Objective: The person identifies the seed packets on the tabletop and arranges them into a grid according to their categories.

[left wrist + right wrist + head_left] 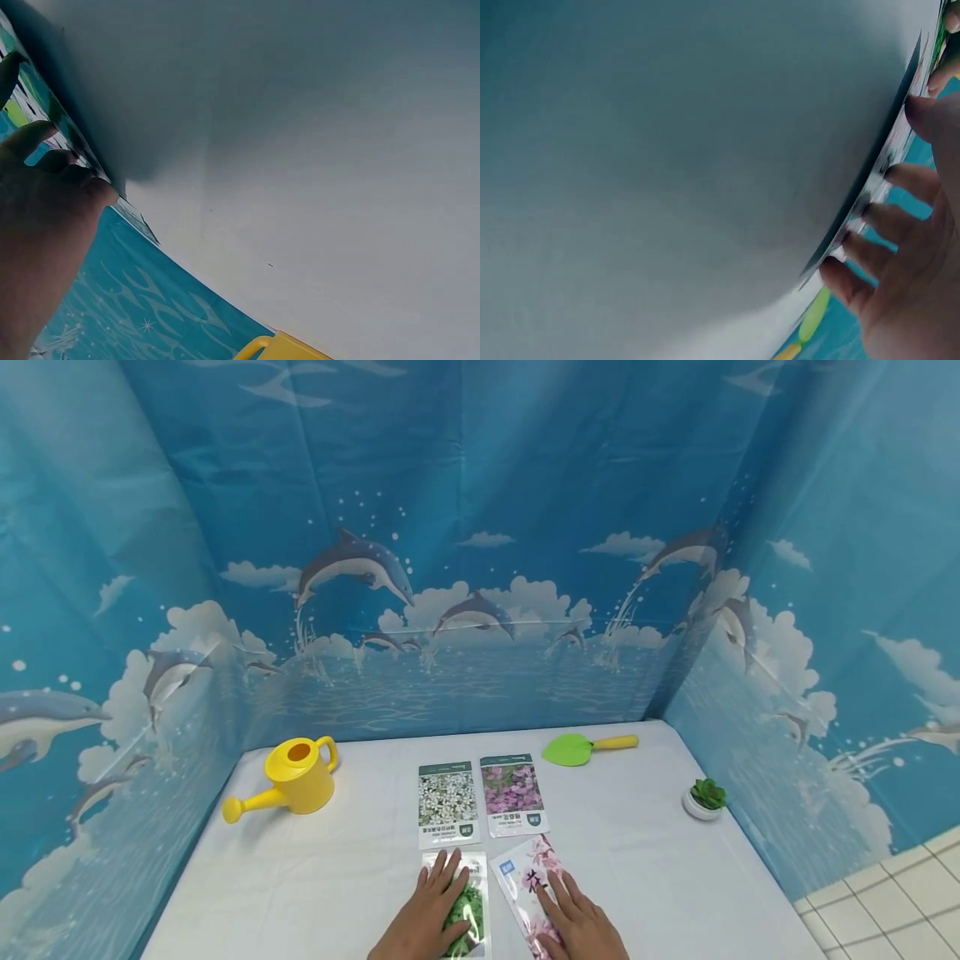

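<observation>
Four flat seed packets lie on the white table in two rows. My left hand [426,913] rests with spread fingers on the near left packet with green leaves [471,906]. On the near right, my right hand [582,923] touches a slanted pink-flower packet [517,878] with its fingertips, covering its lower right part. Just beyond them are a white-flower seed packet [447,800] and a purple-flower seed packet [513,792], side by side. In the right wrist view, the fingertips [838,276] lie along the packet's edge.
A yellow watering can [309,785] stands at the left, spout pointing left. Near the back edge lies a green trowel [570,749] with a yellow handle. A small potted succulent [707,797] is by the right edge. Blue dolphin-print curtains [465,693] enclose the table's back and sides.
</observation>
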A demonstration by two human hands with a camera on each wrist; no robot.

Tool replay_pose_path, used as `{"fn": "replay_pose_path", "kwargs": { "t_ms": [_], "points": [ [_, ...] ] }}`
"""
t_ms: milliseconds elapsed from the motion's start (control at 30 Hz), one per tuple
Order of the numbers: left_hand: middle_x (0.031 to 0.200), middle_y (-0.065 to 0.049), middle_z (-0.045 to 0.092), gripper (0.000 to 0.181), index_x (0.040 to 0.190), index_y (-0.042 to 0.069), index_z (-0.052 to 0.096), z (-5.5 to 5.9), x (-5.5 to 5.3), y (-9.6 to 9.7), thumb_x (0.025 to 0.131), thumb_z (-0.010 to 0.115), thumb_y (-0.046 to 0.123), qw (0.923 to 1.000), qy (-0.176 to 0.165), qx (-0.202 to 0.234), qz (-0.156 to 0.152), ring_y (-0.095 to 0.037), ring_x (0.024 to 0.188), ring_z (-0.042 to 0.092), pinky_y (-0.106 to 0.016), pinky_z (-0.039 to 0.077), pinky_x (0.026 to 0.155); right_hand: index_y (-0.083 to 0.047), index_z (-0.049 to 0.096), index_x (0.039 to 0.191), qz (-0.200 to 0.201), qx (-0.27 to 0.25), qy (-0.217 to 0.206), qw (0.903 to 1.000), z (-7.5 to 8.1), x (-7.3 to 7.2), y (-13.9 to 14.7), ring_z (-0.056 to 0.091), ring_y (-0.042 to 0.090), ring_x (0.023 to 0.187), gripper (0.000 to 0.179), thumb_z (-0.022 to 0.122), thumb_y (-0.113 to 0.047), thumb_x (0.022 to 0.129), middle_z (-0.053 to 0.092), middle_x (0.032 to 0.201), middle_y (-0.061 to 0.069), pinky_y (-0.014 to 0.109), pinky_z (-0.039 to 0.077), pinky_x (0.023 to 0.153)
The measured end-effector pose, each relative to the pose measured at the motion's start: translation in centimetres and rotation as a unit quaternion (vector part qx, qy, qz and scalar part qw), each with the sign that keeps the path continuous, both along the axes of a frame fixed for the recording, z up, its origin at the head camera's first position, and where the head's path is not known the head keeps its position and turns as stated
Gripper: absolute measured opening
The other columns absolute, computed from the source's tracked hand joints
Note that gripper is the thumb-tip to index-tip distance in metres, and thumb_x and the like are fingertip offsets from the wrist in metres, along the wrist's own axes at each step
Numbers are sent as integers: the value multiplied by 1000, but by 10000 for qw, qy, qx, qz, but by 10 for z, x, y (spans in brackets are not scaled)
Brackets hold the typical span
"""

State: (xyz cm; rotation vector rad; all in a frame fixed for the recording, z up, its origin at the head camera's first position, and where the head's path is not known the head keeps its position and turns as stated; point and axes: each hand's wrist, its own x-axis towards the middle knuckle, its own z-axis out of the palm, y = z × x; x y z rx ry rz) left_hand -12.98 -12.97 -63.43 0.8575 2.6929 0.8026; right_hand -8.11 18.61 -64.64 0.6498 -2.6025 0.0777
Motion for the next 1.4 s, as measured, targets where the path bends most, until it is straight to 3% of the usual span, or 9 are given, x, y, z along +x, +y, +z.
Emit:
{"fn": "replay_pose_path", "kwargs": {
  "t_ms": [100, 300, 400, 600, 900, 1000, 1267, 1400],
  "points": [
    [179, -17, 20, 77, 167, 9, 41, 2, -1, 2, 106, 65, 50, 9999, -110, -21, 71, -43, 164, 14, -73, 25, 123, -16, 75, 135, -361, 24, -218, 9991, 3, 4, -7, 68, 27, 130, 67, 76, -63, 88, 71, 143, 6, 31, 55, 72],
    [178, -21, 20, 77, 165, 5, 42, 15, 3, 11, 105, 67, 46, 9992, -222, -236, 252, -45, 164, 16, -71, 24, 124, -14, 75, 136, -966, -124, -987, 9903, 13, 9, -20, 65, 30, 133, 64, 79, -58, 89, 70, 144, 8, 38, 55, 74],
    [177, -22, 21, 77, 165, 4, 43, 23, 4, 15, 104, 70, 43, 9983, -256, -395, 343, -47, 163, 17, -70, 25, 125, -11, 74, 136, -1115, -317, -1153, 9865, 15, 9, -28, 65, 35, 131, 63, 80, -53, 88, 69, 143, 12, 42, 56, 74],
    [178, -21, 22, 76, 165, 5, 44, 26, 3, 15, 104, 71, 42, 9977, -235, -500, 402, -47, 163, 18, -68, 26, 126, -7, 75, 130, -1145, -451, -902, 9883, 14, 7, -42, 66, 41, 123, 62, 85, -48, 84, 70, 137, 19, 46, 57, 70],
    [179, -17, 18, 78, 165, 6, 44, 1, -1, 7, 104, 67, 48, 9996, -68, 72, 276, -41, 165, 12, -72, 22, 124, -7, 77, 126, -1102, -227, -793, 9905, 14, 7, -49, 67, 39, 120, 61, 86, -49, 83, 71, 134, 19, 44, 57, 68],
    [179, -18, 18, 77, 165, 6, 44, -2, -2, 6, 104, 68, 46, 9996, -54, 114, 268, -43, 165, 13, -73, 22, 124, -6, 77, 124, -1103, -259, -819, 9902, 16, 7, -51, 67, 40, 119, 60, 86, -49, 83, 71, 133, 20, 44, 57, 68],
    [180, -15, 17, 79, 167, 9, 41, 4, 0, 7, 102, 73, 39, 9987, -139, 85, 486, -38, 166, 12, -72, 20, 126, -4, 76, 127, -1046, -474, -828, 9899, 22, 4, -55, 67, 42, 119, 65, 89, -47, 80, 68, 137, 24, 47, 57, 69],
    [179, -16, 18, 79, 166, 7, 41, 17, 5, 10, 103, 72, 42, 9985, -77, 49, 537, -39, 165, 14, -71, 20, 126, -4, 74, 132, -1089, -568, -863, 9887, 25, 5, -55, 65, 42, 122, 69, 87, -50, 82, 65, 143, 25, 47, 57, 71]
  ]
}}
